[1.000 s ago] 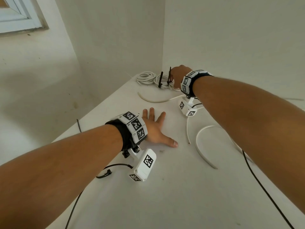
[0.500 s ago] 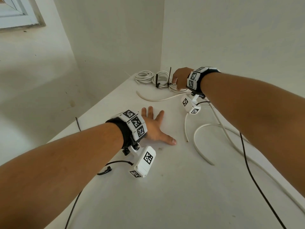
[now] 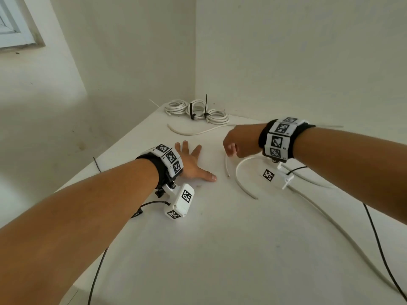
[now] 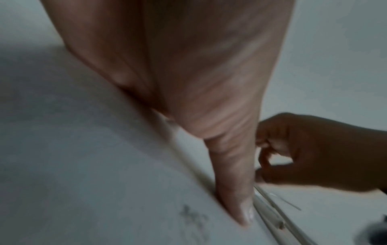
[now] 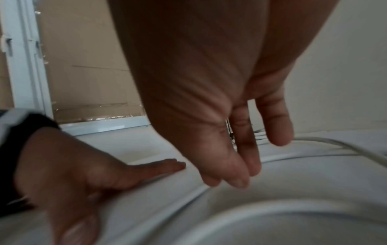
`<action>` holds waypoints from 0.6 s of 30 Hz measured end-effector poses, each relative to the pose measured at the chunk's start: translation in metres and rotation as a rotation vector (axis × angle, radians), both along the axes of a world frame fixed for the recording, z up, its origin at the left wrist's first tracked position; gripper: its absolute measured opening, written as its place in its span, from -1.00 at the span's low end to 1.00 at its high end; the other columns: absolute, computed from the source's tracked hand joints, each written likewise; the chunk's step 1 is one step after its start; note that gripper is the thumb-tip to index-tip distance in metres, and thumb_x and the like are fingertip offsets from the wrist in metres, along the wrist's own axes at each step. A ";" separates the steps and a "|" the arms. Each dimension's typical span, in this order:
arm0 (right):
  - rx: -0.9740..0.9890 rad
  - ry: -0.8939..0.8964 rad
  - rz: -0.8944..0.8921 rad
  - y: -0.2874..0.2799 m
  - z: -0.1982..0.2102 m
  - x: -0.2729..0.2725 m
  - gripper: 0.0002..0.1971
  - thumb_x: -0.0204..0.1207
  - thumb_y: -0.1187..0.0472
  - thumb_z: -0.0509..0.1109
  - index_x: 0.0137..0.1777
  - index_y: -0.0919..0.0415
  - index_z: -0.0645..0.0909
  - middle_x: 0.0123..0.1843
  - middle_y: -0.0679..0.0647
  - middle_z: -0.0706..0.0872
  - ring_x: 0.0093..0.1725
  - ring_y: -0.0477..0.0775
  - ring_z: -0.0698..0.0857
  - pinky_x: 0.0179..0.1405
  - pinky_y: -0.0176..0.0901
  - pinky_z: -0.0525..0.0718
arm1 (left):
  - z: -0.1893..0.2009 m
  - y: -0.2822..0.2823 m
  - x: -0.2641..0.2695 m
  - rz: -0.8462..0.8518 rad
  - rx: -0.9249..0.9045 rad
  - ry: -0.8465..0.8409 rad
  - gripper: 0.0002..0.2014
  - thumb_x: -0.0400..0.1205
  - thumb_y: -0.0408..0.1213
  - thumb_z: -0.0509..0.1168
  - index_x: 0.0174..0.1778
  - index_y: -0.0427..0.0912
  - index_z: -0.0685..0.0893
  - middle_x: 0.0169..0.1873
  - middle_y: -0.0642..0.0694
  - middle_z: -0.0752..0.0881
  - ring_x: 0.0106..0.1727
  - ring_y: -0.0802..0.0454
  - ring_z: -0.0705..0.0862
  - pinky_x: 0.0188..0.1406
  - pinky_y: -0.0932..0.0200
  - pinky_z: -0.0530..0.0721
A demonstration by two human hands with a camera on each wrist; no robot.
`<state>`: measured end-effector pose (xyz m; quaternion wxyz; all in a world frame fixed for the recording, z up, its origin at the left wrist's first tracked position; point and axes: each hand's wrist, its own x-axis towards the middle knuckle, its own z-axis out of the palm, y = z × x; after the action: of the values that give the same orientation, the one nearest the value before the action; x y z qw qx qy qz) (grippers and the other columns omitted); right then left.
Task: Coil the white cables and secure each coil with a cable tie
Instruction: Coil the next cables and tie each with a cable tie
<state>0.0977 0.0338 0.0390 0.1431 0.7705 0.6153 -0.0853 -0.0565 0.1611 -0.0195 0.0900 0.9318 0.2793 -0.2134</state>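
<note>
Left hand (image 3: pixel 191 164) flat on the desk (image 3: pixel 220 238), grip open, right hand (image 3: pixel 239 143) pinching a loose white cable (image 3: pixel 226 166), tied coils (image 3: pixel 198 110) behind

A white table (image 3: pixel 220 249) fills the lower half of the head view, pushed into a corner where two plain off-white walls (image 3: pixel 286 62) meet at twelve o'clock. A white-framed window (image 3: pixel 15 29) sits at ten o'clock (only its lower corner shows), daylight soft and even across the pale floor (image 3: pixel 44 128) below it.
</note>
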 end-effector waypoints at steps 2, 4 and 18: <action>-0.051 -0.007 -0.014 -0.014 -0.004 -0.002 -0.76 0.47 0.36 0.40 0.08 0.08 0.73 -0.11 -0.20 0.61 -0.03 -0.07 0.60 0.10 -0.17 0.63 | -0.001 0.000 0.000 0.007 0.006 -0.010 0.27 0.32 0.63 0.21 0.71 0.10 -0.37 0.71 -0.22 -0.39 0.71 -0.31 -0.36 0.63 -0.38 -0.18; -0.026 0.006 -0.020 -0.025 -0.008 -0.003 -0.81 0.49 0.29 0.47 0.08 0.09 0.72 -0.08 -0.15 0.63 -0.03 -0.06 0.60 0.07 -0.15 0.63 | -0.003 0.002 0.000 0.008 0.012 -0.016 0.27 0.31 0.63 0.21 0.72 0.11 -0.35 0.71 -0.21 -0.38 0.71 -0.31 -0.35 0.64 -0.38 -0.17; 0.411 0.343 0.003 -0.088 0.015 -0.030 -0.93 0.61 0.19 0.41 0.01 0.04 0.57 -0.10 -0.21 0.67 -0.10 -0.27 0.60 -0.11 -0.38 0.50 | 0.011 0.002 0.001 0.112 -0.099 -0.238 -0.29 0.71 0.17 0.18 0.74 -0.02 0.14 0.75 -0.17 0.04 0.74 -0.16 0.05 0.65 -0.05 0.05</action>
<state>0.0673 -0.0541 0.0535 -0.1226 0.7566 0.6363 -0.0878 -0.0560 0.1631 -0.0085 0.1803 0.9279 0.3072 -0.1096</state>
